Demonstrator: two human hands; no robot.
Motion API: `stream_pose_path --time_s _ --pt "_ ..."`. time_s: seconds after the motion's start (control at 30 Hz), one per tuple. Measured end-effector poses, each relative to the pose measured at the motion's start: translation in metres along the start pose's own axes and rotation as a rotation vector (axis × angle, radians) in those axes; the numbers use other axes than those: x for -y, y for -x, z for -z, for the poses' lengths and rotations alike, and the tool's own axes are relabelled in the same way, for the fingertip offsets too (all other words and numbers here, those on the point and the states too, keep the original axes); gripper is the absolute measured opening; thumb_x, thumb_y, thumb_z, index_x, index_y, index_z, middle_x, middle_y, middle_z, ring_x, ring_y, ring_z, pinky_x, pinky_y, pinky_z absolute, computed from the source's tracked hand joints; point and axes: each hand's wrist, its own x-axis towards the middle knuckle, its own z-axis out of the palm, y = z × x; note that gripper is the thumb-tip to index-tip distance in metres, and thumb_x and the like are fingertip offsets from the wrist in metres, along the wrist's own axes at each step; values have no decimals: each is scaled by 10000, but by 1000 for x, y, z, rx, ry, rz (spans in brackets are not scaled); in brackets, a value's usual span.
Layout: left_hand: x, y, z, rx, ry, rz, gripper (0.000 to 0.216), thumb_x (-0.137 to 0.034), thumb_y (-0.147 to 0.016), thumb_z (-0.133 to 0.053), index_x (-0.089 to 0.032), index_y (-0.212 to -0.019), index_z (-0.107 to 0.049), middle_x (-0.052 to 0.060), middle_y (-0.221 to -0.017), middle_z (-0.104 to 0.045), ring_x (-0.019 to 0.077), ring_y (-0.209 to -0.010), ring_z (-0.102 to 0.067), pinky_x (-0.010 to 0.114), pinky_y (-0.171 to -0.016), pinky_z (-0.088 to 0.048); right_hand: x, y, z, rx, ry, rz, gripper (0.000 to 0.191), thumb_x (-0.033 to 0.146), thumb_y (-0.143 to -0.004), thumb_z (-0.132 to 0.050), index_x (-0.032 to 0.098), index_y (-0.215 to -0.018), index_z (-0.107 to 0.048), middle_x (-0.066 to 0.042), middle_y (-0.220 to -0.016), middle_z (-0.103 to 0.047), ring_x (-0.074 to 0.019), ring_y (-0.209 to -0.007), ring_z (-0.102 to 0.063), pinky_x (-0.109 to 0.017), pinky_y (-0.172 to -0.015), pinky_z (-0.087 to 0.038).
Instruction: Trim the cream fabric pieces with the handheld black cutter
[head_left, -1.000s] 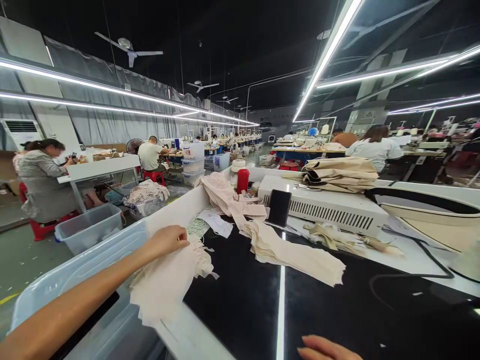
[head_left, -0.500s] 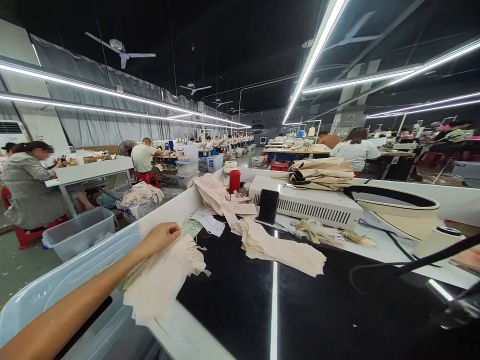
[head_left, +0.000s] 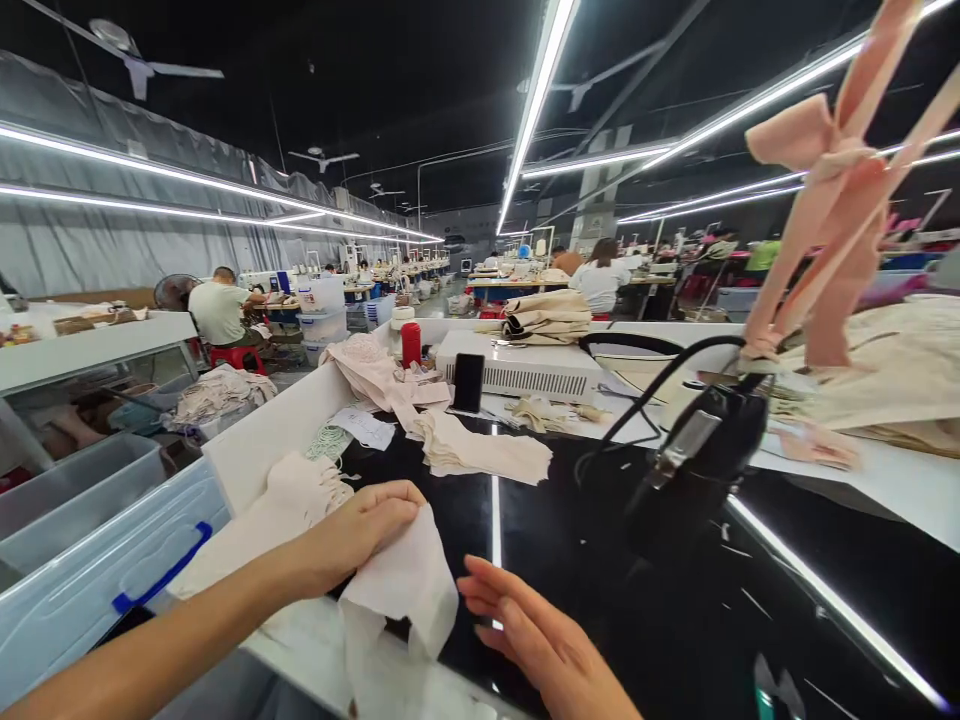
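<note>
Head | left hand (head_left: 367,532) pinches limp cream cloth (head_left: 416,572) | right hand (head_left: 534,632) unfolded, fingers extended | glossy black tabletop (head_left: 637,625)

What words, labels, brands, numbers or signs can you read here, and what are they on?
None can be read for certain.
Paper slip: handwriting, too small and blurred to read.
Back pillar: a faint mark, too small to read.
Phone: dark screen, no text shows.
Cloth in the left hand: no text shows.

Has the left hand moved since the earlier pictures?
Yes: judged against the white paper, the left hand has moved rightward and nearer the person, now holding pale cloth.
</note>
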Motion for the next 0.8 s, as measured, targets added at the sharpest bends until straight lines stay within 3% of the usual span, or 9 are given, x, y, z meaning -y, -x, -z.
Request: stream_pose_path --time_s 0.17,0.3,0.47,0.8 --pt "9 -6 -22 93 -4 1 488 -666 -795 -635 -204 -773 -480 -52 -672 -416 107 -596 -332 215 -508 -261 7 -1 -26 232 -230 -92 693 748 -722 -767 171 -1106 -769 -88 -924 -757 -301 -988 -707 -402 -882 -566" --pt "20 -12 -24 118 -166 12 598 -771 -789 -619 -201 -726 -449 -54 -665 -382 106 -604 -301 230 -508 -217 2 1 -24 202 -193 -112 624 713 -722 -796 179 -1042 -754 -38 -788 -694 -213 -778 -670 -306 -720 -546" --pt "25 -17 -27 113 -249 -23 547 -710 -796 -636 -185 -714 -506 -47 -664 -403 110 -617 -322 234 -533 -240 0 3 -21 219 -157 -133 597 692 -714 -811 178 -1008 -736 11 -742 -621 -89 -552 -492 -219 -541 -456" --pt "28 -27 -36 138 -172 -28 455 -617 -812 -668 -164 -798 -627 -29 -707 -513 116 -644 -402 228 -583 -306 -3 10 -15 143 -40 -265 407 564 -780 -777 179 -810 -649 77 -578 -443 -47 -446 -324 -193 -423 -289"
